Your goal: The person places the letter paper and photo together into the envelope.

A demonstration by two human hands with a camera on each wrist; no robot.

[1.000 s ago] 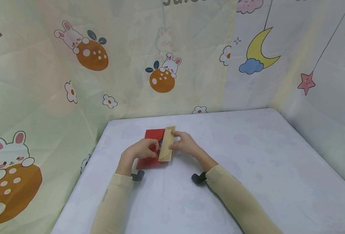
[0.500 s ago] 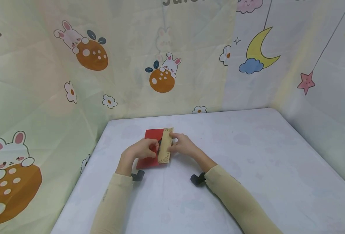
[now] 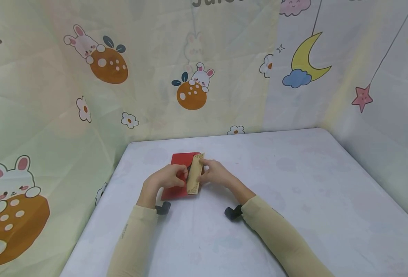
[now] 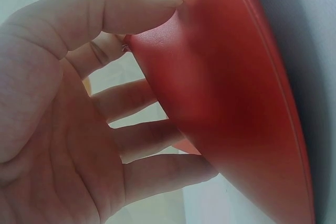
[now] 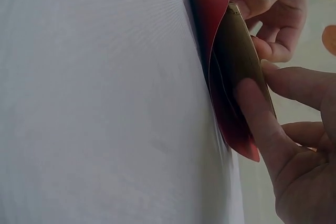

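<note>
A flat red envelope [image 3: 181,158] lies on the table, its mouth facing right. My left hand [image 3: 164,177] pinches the edge of that mouth, thumb on the red face [image 4: 231,93] and fingers behind it, so the side bows up. My right hand [image 3: 219,172] holds a beige-gold card [image 3: 194,176] with ornate corners by its right edge, between thumb and fingers. The card stands tilted at the mouth. In the right wrist view, its near long edge sits against the bowed red flap [image 5: 210,6]; how deep it reaches inside is hidden.
A white patterned cloth covers the table [image 3: 294,200]. Cloth walls [image 3: 238,88] printed with rabbits, oranges and a moon close in the back and sides. A black wrist camera [image 3: 163,208] sits below the left hand, another [image 3: 233,212] below the right.
My right hand has moved a little left and nearer with the card, which tilts more and looks narrower against the envelope. My left hand has stayed in place.
</note>
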